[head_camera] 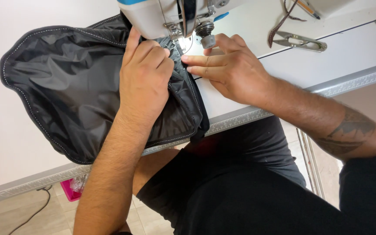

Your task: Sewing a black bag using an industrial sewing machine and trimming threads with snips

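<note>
Pressing down on a piece of black padded fabric (75, 87), the left hand (146, 80) lies knuckles up, its fingers curled together and bearing on the cloth just in front of a sewing machine's needle area (183, 30). It pinches nothing that can be seen — it simply holds the fabric flat against the table. The right hand (231, 69) rests just beside it, fingers stretched out straight and close together, their tips touching the stitched edge of the fabric near the presser foot, nearly meeting the left hand's knuckles.

The fabric spreads away to the left across the white sewing table (31, 26), shiny and slightly crumpled, with a line of pale stitching running round its curved border. Its near edge hangs a little over the table's front, where a printed ruler strip (240, 117) runs along the rim.

Farther right on the table lie small metal thread snips (299, 41) with a brown cord — well apart from both hands.
</note>
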